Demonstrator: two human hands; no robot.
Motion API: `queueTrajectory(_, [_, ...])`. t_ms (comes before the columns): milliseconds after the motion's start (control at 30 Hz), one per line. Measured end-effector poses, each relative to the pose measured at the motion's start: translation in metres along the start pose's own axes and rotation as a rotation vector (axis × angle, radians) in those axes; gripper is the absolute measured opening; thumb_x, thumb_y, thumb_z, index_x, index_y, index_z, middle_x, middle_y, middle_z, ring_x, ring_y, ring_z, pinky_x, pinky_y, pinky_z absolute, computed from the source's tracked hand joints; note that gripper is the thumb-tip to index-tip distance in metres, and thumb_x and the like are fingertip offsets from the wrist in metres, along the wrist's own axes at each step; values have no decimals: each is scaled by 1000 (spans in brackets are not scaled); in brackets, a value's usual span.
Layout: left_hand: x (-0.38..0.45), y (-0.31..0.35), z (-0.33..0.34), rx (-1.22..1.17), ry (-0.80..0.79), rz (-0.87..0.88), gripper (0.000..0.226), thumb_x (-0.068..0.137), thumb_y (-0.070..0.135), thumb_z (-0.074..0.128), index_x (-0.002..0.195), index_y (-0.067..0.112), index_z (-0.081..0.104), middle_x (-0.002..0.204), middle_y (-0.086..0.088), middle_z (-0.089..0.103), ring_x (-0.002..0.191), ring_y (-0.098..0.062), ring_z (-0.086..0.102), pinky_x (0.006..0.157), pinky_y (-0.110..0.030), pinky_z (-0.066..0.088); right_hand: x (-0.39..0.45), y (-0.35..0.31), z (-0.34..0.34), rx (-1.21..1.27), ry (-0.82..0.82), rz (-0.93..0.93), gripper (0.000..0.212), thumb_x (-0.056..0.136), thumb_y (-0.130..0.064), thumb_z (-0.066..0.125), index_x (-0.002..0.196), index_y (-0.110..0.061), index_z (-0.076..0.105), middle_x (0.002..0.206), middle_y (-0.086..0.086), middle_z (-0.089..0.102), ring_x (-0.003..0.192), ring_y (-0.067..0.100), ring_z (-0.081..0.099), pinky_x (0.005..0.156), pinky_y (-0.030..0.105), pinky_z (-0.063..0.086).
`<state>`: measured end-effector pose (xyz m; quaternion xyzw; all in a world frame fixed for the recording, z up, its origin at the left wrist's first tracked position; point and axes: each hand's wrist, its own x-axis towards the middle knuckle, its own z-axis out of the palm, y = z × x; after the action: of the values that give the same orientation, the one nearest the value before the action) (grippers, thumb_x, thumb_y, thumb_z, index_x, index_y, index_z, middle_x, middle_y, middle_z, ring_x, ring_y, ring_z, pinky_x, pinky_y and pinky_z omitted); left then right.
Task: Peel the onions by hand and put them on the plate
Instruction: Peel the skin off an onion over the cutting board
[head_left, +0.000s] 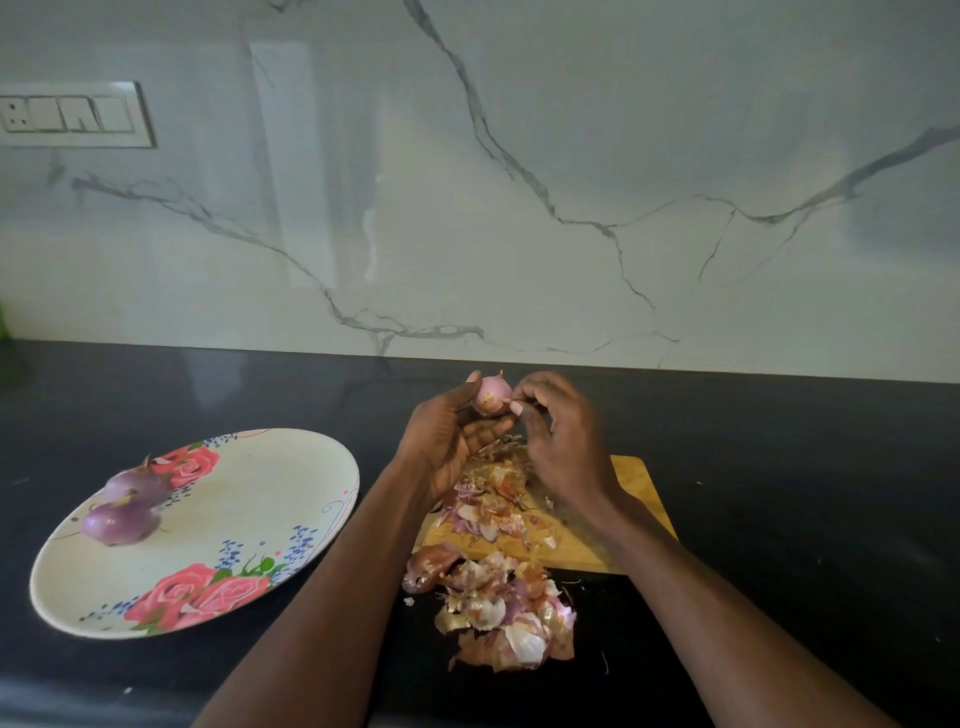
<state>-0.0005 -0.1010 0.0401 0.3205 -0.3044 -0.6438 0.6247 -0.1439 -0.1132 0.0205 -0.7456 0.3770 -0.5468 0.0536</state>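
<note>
Head: both hands (511, 415) hold onion (491, 394), tip pointing up.

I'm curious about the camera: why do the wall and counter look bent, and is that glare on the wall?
Head view: the wide-angle lens bows the counter edge and switch panel; pale streaks on the marble wall are reflections; the right hand looks slightly soft.

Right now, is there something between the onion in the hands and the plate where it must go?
Nothing visible blocks the way. The left hand holds the onion above the board; the plate lies to the left across bare counter. Two peeled onions sit at its far left, leaving free room.
</note>
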Motion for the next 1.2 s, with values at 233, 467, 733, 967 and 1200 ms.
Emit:
queueTrajectory(233, [1,-1,-2,-1,13,5,36,96,18,64,116,-12,62,88,-23,71,67,-25,71,61,-28,62,0,-4,1,36,-65,37,7,96,1,62,98,-4,66,94,6,61,84,9,53,69,19,43])
queueTrajectory(467, [2,-1,-2,-1,11,12,29,95,14,65,111,-10,63,95,-25,70,76,-28,73,68,-33,64,2,-12,-4,133,-64,303,12,102,-14,57,95,-21,64,90,-9,64,83,1,57,65,15,44])
queueTrajectory(733, [1,-1,2,24,-7,5,16,96,7,62,103,-7,64,86,-22,74,77,-31,75,70,-36,64,7,-14,-7,326,-30,486,18,102,-8,55,89,-20,62,87,1,67,82,14,64,72,28,50])
queueTrajectory(967, [3,-3,1,26,43,11,16,95,4,63,104,-9,62,100,-29,69,88,-37,72,82,-45,61,11,-17,-13,619,-11,536,16,99,2,55,90,-7,64,72,-1,64,60,3,58,61,16,51])
queueTrajectory(1200, [2,-3,1,2,48,-1,16,95,6,63,104,-8,62,102,-27,68,87,-34,72,75,-39,64,11,-7,-13,422,58,539,19,95,0,59,102,-15,66,88,-2,69,76,7,63,68,23,52])
